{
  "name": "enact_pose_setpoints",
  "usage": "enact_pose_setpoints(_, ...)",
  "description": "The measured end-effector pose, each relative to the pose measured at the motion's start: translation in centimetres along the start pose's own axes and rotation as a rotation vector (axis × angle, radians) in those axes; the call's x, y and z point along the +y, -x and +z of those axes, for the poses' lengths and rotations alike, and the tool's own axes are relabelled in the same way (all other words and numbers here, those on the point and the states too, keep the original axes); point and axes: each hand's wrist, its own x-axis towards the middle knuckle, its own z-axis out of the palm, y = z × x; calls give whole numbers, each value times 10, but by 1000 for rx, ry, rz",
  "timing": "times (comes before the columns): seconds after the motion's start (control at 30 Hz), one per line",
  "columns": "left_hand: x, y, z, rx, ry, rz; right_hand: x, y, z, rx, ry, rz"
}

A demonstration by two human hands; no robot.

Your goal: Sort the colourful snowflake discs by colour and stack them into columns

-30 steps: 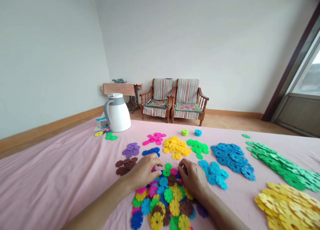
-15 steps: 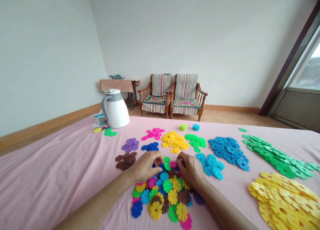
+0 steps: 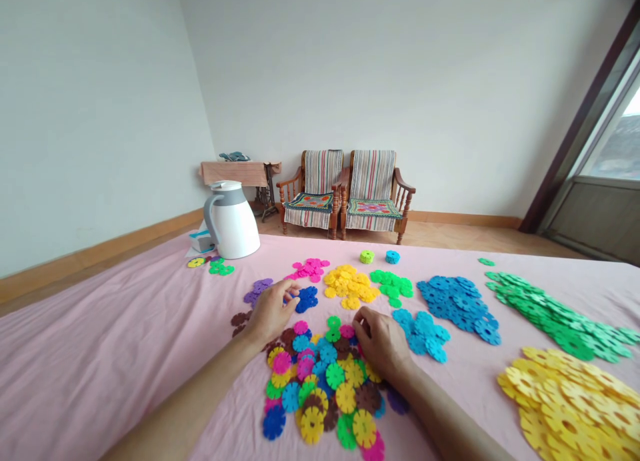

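My left hand [image 3: 273, 311] is at the near left edge of a small pile of dark blue slotted plastic discs [image 3: 306, 299]. Its thumb and forefinger pinch what looks like a dark blue disc, mostly hidden by the fingers. My right hand [image 3: 381, 339] rests with curled fingers at the upper right edge of a mixed heap of coloured slotted discs [image 3: 335, 374]. Its fingertips are turned in beside a pink disc [image 3: 347, 331], and what they hold, if anything, is hidden. Brown discs [image 3: 241, 321] lie partly behind my left wrist, with purple discs [image 3: 257, 290] just beyond.
Sorted piles of pink [image 3: 309, 269], yellow [image 3: 350, 284], green [image 3: 393, 283] and light blue discs [image 3: 423, 333] surround the heap. Larger blue [image 3: 457, 307], green [image 3: 555, 314] and yellow discs [image 3: 575, 401] lie right. A white jug [image 3: 234, 224] stands back left on the pink cloth [image 3: 150, 354].
My left hand has moved up and left from the mixed heap to the dark blue pile, uncovering pink and brown discs. My right hand has stayed almost where it was.
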Motion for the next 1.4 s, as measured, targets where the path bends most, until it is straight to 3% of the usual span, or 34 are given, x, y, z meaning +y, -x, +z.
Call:
enact_pose_setpoints(0.07, 4, 1, -5, -81, -31, 49, -1, 0, -1, 6, 6, -2)
enact_pose_setpoints(0.23, 8, 8, -22, -490, -127, 219, -1, 1, -1, 12, 9, -3)
enact_pose_setpoints(0.33, 6, 11, -26, -573, -195, 249, -1, 0, -1, 8, 5, -6)
enact_pose_setpoints(0.67, 12, 11, -24, -501, -181, 211, 1, 0, 3, 18, -11, -16)
enact_pose_setpoints(0.83, 5, 2, -15, -482, 55, 33, 2, 0, 4, 23, -3, -21)
enact_pose_setpoints(0.93, -5, -18, -4, -357, 200, -95, 2, 0, 4, 29, 2, -26)
enact_pose_setpoints(1.0, -12, -35, 2, -196, 228, -185, 2, 0, 3, 35, 3, -25)
enact_pose_setpoints(1.17, -22, -60, 8, 34, 194, -206, 2, 1, 3, 29, -8, -23)
enact_pose_setpoints(1.27, -13, -51, 9, -1, 180, -152, 3, 0, 5, 35, -30, -17)
enact_pose_setpoints(1.37, 9, -33, 13, -168, 178, -32, 6, -3, 6, 53, -93, 17)
enact_pose_setpoints(1.4, 18, -27, 14, -267, 159, 80, 6, -4, 6, 69, -128, 35)
